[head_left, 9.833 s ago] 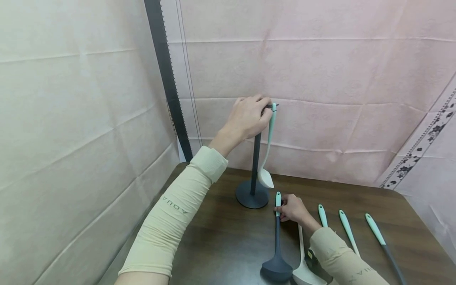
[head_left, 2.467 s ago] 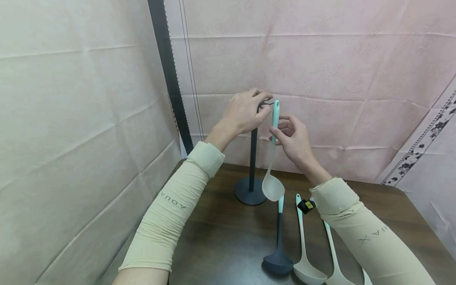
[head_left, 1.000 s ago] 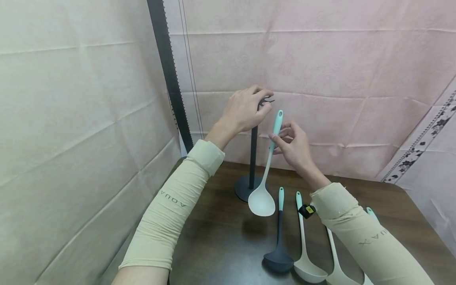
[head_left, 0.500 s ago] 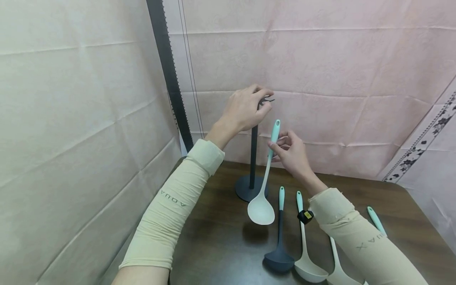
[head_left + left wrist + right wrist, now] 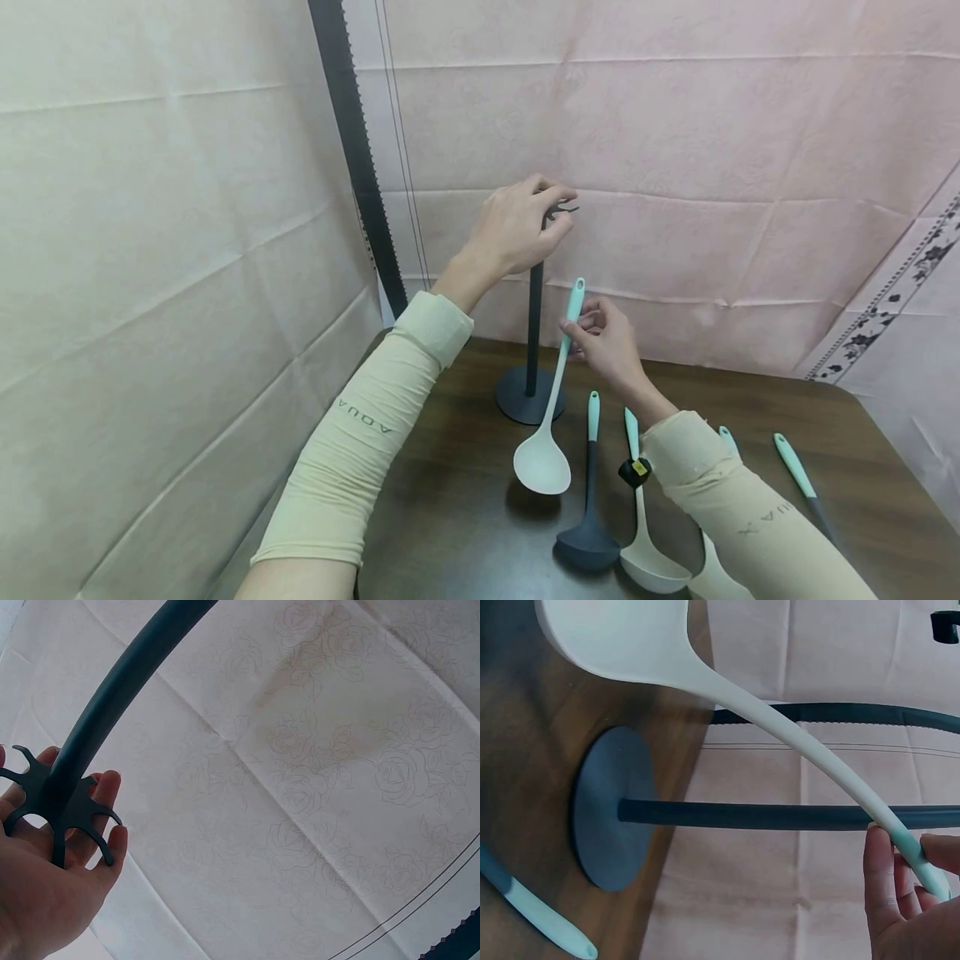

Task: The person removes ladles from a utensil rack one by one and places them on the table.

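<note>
My left hand [image 5: 521,225] holds the top of a dark utensil stand [image 5: 534,325], fingers and thumb around its hooks. In the left wrist view, the curved hooks [image 5: 56,814] lie against that hand's palm. My right hand [image 5: 606,343] pinches the mint-green handle of a white ladle [image 5: 543,462] between thumb and fingers. The ladle tilts with its bowl low, in front of the stand's round base [image 5: 513,396], a shadow beneath it on the table. The hooks visible beside my left hand carry nothing.
On the brown table [image 5: 435,492] lie a dark ladle [image 5: 588,542], a white ladle [image 5: 652,571] and another pale utensil [image 5: 716,579], partly under my right sleeve. Mint handles [image 5: 793,462] continue to the right. Cloth-covered walls [image 5: 675,150] stand behind and at left.
The white ladle, earlier hanging on the stand, has come off its hook in my right hand and moved down towards the table. My left hand stays on the stand's top.
</note>
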The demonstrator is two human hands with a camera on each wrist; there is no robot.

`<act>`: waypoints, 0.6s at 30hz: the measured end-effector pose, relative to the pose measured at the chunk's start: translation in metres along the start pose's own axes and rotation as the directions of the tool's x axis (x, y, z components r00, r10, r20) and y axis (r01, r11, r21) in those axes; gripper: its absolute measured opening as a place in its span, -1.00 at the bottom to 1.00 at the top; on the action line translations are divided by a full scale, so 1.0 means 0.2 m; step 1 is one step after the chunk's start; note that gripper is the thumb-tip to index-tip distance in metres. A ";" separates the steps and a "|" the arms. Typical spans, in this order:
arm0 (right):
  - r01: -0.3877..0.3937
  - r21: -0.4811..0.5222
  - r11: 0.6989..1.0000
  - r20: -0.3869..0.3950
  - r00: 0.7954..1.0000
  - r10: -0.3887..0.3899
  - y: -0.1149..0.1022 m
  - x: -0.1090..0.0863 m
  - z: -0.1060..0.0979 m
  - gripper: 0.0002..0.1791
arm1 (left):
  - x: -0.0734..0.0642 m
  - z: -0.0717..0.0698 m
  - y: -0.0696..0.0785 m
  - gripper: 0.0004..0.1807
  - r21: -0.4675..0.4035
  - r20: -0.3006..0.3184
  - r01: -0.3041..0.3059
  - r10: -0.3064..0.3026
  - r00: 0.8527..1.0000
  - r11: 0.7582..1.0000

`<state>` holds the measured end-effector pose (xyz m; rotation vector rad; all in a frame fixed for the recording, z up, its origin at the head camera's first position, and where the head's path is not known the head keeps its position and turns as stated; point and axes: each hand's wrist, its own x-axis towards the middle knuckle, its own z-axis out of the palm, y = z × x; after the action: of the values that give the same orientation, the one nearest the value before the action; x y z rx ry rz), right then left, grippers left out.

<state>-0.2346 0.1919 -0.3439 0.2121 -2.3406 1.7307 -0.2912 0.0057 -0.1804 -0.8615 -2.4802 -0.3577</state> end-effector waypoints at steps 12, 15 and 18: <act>-0.094 -0.015 0.995 -0.025 0.995 0.094 0.14 -0.04 0.04 -0.57 | 0.00 -0.01 0.01 -0.46 0.005 -0.004 -0.003 0.003 1.000 1.000; -0.122 -0.007 0.993 -0.022 0.992 0.122 0.18 -0.04 0.04 -0.56 | 0.00 -0.01 0.01 -0.47 0.004 0.003 0.004 -0.004 1.000 1.000; -0.146 -0.011 0.989 -0.021 0.989 0.145 0.22 -0.05 0.05 -0.56 | 0.00 -0.01 0.01 -0.47 0.002 0.007 0.007 -0.007 1.000 1.000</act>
<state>-0.2370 0.1956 -0.3907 0.0216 -2.4056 1.7732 -0.2895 0.0064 -0.1777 -0.8544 -2.4901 -0.3557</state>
